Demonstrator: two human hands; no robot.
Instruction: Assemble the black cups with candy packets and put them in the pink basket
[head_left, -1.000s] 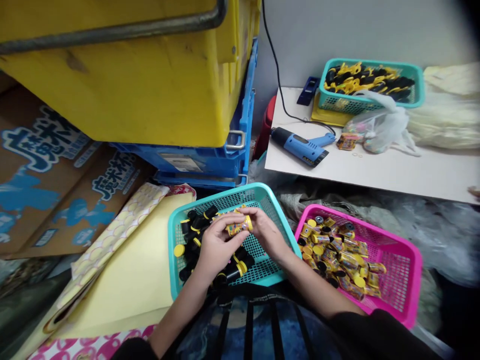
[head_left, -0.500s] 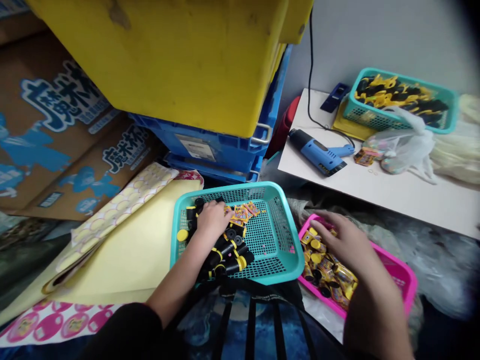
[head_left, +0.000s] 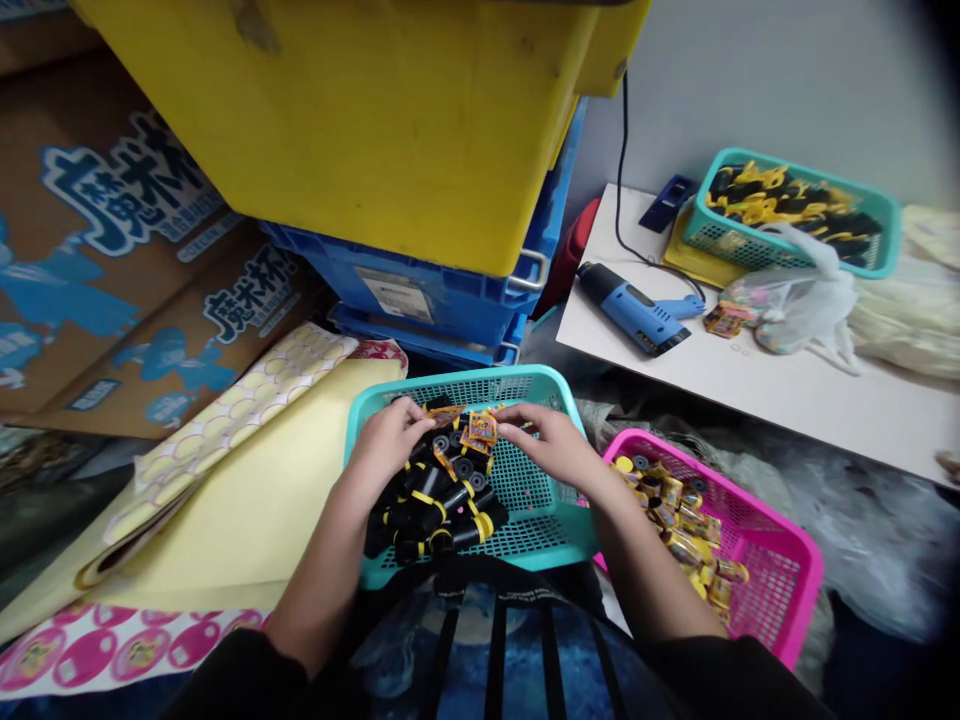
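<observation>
While the left hand (head_left: 384,440) pinched a flat printed sleeve (head_left: 445,413), its long side pointing toward the right hand (head_left: 549,442), the latter, partly curled, touched the sleeve pile (head_left: 481,428) just left of it, its grip being unclear.

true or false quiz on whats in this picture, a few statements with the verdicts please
1. The left hand holds a small printed piece. True.
2. The right hand is inside the pink basket. False: the right hand is over the near teal basket, and the pink basket lies to its right.
3. A blue heat gun lies on the white table. True.
4. The yellow bin is underneath the blue crate. False: the yellow bin is stacked above the blue crate.
5. The near teal basket contains black bottles with yellow parts. True.
</observation>
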